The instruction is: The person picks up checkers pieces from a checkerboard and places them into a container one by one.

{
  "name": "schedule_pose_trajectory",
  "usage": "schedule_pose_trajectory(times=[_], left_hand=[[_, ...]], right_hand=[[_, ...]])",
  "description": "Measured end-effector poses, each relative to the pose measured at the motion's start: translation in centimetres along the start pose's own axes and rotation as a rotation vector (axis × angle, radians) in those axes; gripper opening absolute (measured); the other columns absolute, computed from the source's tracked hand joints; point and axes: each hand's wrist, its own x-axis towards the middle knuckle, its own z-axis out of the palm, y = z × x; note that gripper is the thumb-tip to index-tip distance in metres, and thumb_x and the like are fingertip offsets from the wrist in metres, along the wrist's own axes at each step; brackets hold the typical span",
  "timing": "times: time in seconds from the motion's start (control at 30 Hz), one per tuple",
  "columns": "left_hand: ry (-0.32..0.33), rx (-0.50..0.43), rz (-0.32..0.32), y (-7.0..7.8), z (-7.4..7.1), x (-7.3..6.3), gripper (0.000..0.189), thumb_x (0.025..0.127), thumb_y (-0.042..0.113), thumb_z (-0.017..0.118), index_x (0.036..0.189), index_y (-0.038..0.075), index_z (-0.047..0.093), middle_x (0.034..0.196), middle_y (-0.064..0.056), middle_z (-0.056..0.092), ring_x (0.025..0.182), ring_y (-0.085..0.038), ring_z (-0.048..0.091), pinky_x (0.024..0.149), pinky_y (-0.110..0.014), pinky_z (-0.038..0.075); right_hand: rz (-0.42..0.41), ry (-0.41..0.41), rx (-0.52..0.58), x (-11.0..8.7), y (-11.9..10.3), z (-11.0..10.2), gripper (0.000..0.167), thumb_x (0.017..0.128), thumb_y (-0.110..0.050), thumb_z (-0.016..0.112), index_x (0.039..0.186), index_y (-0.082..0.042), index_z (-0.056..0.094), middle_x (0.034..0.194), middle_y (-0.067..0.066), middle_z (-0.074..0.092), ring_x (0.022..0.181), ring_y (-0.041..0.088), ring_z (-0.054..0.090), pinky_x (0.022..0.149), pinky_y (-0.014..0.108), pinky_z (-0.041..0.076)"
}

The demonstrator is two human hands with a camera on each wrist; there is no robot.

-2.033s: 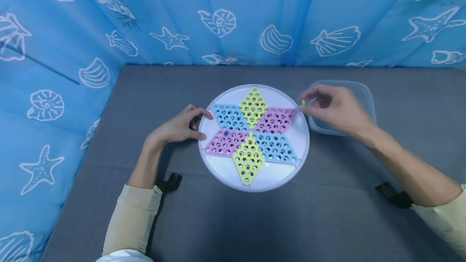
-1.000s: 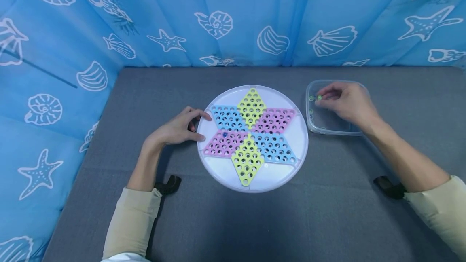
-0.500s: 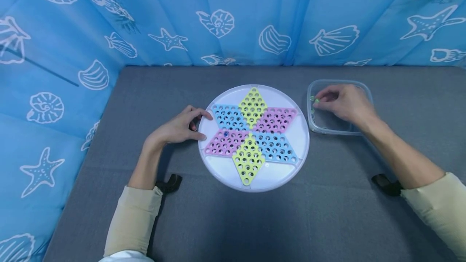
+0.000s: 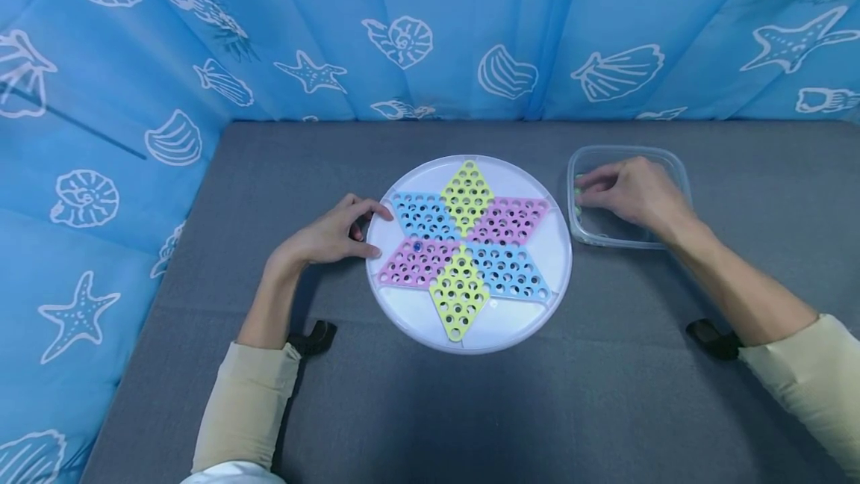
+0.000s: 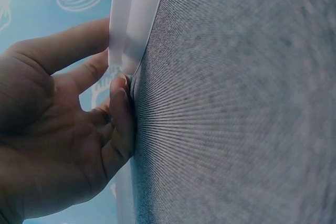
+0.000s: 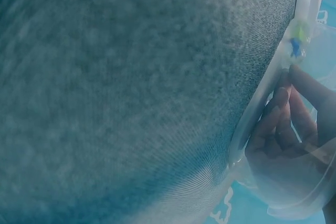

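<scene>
A round white Chinese checkers board (image 4: 396,312) lies mid-table, its star of yellow, blue and pink diamonds full of holes. One blue marble (image 4: 417,246) sits in the left pink diamond. My left hand (image 4: 329,234) touches the board's left rim with thumb and index finger spread; the left wrist view shows its other fingers bent against the board's side. Inside a clear plastic container (image 4: 625,243), right of the board, is my right hand (image 4: 631,189), fingertips low near the left wall. Green marbles (image 4: 578,209) show beside them. Whether a marble is between the fingertips is hidden.
A dark grey cloth covers the table (image 4: 510,417). A blue curtain (image 4: 450,28) with white shells and starfish hangs along the back and left edges. In the right wrist view, a green and blue patch (image 6: 296,45) shows through the container wall.
My right hand has gone from the board's right rim into the container, then lower toward its left wall. The green marble seen at its fingertips is now hidden. My left hand stays put.
</scene>
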Motion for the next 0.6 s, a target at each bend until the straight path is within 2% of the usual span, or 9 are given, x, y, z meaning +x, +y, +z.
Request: schedule_pose_trajectory(times=[0.33, 0.47, 0.6], left_hand=[[0.001, 0.011, 0.035, -0.2, 0.0, -0.1, 0.053, 0.085, 0.014, 0.078, 0.133, 0.014, 0.055, 0.115, -0.014, 0.036, 0.09, -0.026, 0.041, 0.078, -0.038, 0.037], [0.002, 0.006, 0.029, -0.2, 0.1, 0.0, 0.053, 0.085, 0.013, 0.078, 0.133, 0.015, 0.056, 0.115, -0.013, 0.036, 0.088, -0.025, 0.041, 0.077, -0.038, 0.037], [0.003, 0.003, 0.023, -0.1, 0.2, 0.1, 0.052, 0.086, 0.013, 0.078, 0.133, 0.016, 0.056, 0.115, -0.013, 0.036, 0.088, -0.025, 0.042, 0.077, -0.038, 0.037]], right_hand=[[-0.004, 0.0, 0.045, -0.2, -0.3, 0.0, 0.043, 0.087, -0.037, 0.075, 0.118, -0.008, 0.071, 0.099, 0.011, 0.069, 0.079, 0.024, 0.056, 0.064, 0.036, 0.04], [-0.009, 0.013, 0.073, -0.7, -0.5, -0.4, 0.041, 0.088, -0.035, 0.074, 0.119, -0.008, 0.07, 0.098, 0.011, 0.068, 0.077, 0.024, 0.056, 0.061, 0.035, 0.04], [-0.008, 0.044, 0.123, -1.4, -1.1, -0.9, 0.037, 0.09, -0.031, 0.072, 0.12, -0.009, 0.069, 0.102, 0.012, 0.066, 0.083, 0.025, 0.057, 0.066, 0.035, 0.043]])
